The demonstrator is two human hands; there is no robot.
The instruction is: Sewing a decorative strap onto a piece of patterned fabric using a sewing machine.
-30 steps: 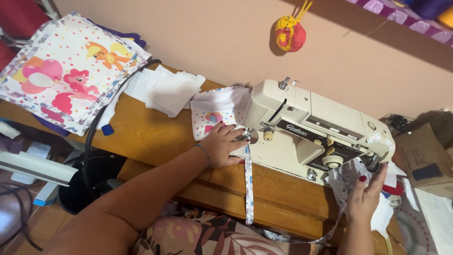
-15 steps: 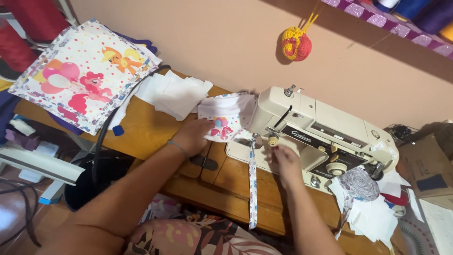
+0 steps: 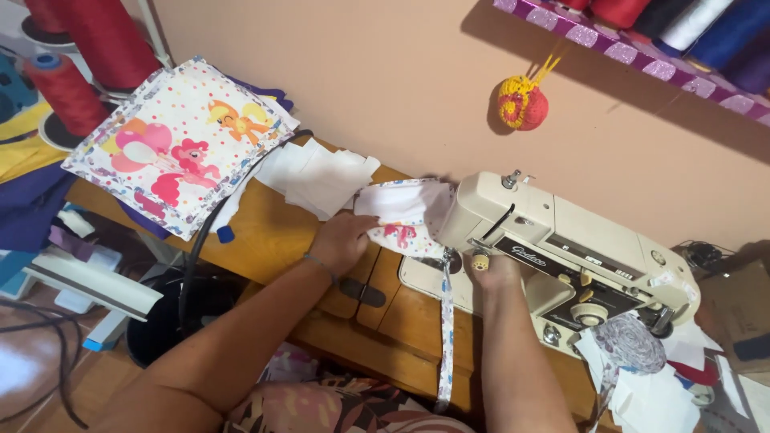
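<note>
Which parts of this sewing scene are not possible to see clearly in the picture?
- Needle area of the sewing machine, head view: hidden behind the machine head and the right hand.
- Right hand's fingers: tucked under the machine arm.
- Left hand's fingertips: covered by the printed fabric piece.
- Fabric strip: lower end lost near the lap.
- Thread cones: cut by the top edge.

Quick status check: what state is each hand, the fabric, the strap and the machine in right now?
left hand: resting on the printed fabric piece, pressing it flat on the table
right hand: at the needle area, fingers hidden under the sewing machine
fabric strap: hanging over the wooden table edge
sewing machine: upright, fabric fed under its head
white fabric pieces: stacked loosely, untouched
</note>
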